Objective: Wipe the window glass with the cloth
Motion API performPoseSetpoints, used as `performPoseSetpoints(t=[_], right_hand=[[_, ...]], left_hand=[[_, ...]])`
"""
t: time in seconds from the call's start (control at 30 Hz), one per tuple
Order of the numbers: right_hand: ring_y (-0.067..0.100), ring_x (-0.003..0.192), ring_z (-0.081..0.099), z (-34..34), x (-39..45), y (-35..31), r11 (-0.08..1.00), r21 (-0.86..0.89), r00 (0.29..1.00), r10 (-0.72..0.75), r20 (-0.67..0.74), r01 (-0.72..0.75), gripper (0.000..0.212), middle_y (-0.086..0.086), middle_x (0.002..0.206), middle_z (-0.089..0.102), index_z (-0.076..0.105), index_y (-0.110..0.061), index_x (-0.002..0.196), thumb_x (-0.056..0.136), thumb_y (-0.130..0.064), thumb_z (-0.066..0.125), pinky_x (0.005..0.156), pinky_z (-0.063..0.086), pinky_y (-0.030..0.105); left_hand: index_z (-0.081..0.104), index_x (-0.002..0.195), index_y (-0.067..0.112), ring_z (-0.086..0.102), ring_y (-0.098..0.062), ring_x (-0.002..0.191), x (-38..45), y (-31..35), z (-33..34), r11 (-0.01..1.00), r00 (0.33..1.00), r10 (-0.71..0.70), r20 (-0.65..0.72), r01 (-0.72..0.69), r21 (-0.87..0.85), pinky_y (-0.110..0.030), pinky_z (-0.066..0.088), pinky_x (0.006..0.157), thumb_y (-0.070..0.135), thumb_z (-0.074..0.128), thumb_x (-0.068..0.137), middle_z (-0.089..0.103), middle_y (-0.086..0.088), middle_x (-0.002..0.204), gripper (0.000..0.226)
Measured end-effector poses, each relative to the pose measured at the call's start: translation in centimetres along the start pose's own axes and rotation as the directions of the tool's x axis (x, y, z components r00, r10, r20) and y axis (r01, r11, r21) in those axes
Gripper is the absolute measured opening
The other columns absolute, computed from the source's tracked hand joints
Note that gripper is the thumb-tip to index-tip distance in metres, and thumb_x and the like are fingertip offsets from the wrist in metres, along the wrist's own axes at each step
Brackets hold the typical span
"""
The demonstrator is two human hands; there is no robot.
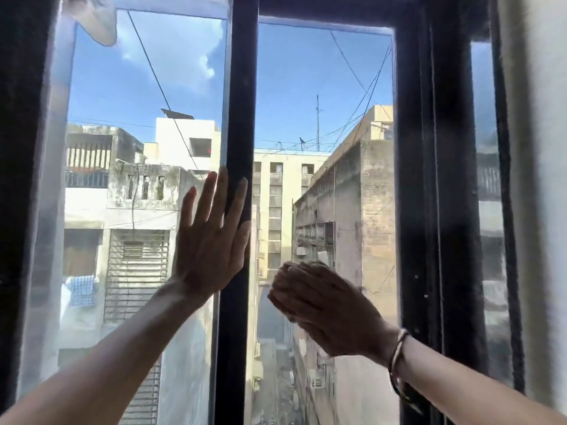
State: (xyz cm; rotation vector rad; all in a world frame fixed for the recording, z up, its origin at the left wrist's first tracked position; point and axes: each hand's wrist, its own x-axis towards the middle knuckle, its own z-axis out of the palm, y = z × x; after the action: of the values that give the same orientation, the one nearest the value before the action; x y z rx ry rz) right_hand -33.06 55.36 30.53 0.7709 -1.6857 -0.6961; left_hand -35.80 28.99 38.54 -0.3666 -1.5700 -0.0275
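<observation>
Two glass panes, two hands, one cloth barely seen.

Looked out through left window glass (147, 87) and right pane (325, 93), split by one dark centre frame bar (237, 102). Left hand (211, 237) spread flat and released, fingers across glass edge and bar. Right hand (319, 302) curled low on right pane, seemingly over the cloth (322, 256), pale sliver only; grip not clear. Whole upper glass open above. One bracelet (397, 360) at right wrist.

Left hand (211, 240) flat on central frame bar (237, 118), right hand (319, 305) right of it
</observation>
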Motion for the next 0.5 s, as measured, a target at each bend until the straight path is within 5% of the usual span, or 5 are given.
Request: performPoseSetpoints(t=[0.1, 0.23, 0.27, 0.4, 0.5], right_hand=[[0.030, 0.168, 0.033, -2.0, 0.9, 7.3, 0.951, 0.029, 0.945, 0.308, -0.111, -0.307, 0.059, 0.010, 0.177, 0.040, 0.039, -0.015, 0.168, 0.112, -0.032, 0.035, 0.138, 0.031, 0.059], [0.034, 0.165, 0.035, -3.5, 7.1, 10.2, 0.661, 0.153, 0.617, 0.745, -0.253, -0.735, 0.060, 0.018, 0.175, 0.042, 0.040, -0.008, 0.166, 0.111, -0.030, 0.038, 0.136, 0.033, 0.060], [0.033, 0.168, 0.030, -2.6, 8.0, 8.1, 0.677, 0.151, 0.630, 0.730, -0.265, -0.720, 0.062, 0.016, 0.177, 0.037, 0.039, -0.010, 0.168, 0.109, -0.030, 0.041, 0.139, 0.029, 0.058], [0.028, 0.172, 0.021, 1.3, 3.4, -3.0, 0.952, 0.095, 0.940, 0.303, -0.156, -0.291, 0.064, 0.010, 0.181, 0.029, 0.032, -0.018, 0.171, 0.108, -0.029, 0.041, 0.144, 0.018, 0.051], [0.027, 0.171, 0.023, 1.4, -2.7, -3.7, 0.979, 0.053, 0.979, 0.200, -0.024, -0.199, 0.067, 0.007, 0.181, 0.032, 0.031, -0.020, 0.171, 0.106, -0.029, 0.044, 0.142, 0.023, 0.051]], left_hand=[[0.018, 0.167, 0.017, 0.013, -0.032, 0.165, 0.1, 0.2, 0.0, 1.000, 1.000, -0.016, 0.002, 0.016, 0.004, -0.060, 0.021, 0.131, 0.043, 0.023, 0.109, 0.014, -0.017, 0.176, 0.063], [0.017, 0.167, 0.018, 0.012, -0.032, 0.165, 0.2, 0.4, 0.0, 1.000, 1.000, -0.023, -0.005, 0.023, -0.003, -0.061, 0.023, 0.130, 0.043, 0.022, 0.109, 0.014, -0.017, 0.177, 0.063], [0.017, 0.167, 0.018, 0.013, -0.032, 0.165, 0.2, 0.3, 0.1, 1.000, 1.000, -0.021, -0.010, 0.020, -0.001, -0.061, 0.024, 0.130, 0.043, 0.021, 0.110, 0.014, -0.017, 0.177, 0.063], [0.019, 0.166, 0.017, 0.015, -0.033, 0.165, 0.2, 0.0, -0.1, 1.000, 1.000, -0.007, -0.011, 0.008, 0.004, -0.061, 0.024, 0.130, 0.044, 0.019, 0.110, 0.016, -0.018, 0.176, 0.063], [0.019, 0.167, 0.016, 0.015, -0.034, 0.165, -0.2, 0.1, -0.1, 1.000, 1.000, -0.006, -0.008, 0.006, -0.001, -0.062, 0.025, 0.130, 0.044, 0.019, 0.110, 0.016, -0.019, 0.176, 0.063]])
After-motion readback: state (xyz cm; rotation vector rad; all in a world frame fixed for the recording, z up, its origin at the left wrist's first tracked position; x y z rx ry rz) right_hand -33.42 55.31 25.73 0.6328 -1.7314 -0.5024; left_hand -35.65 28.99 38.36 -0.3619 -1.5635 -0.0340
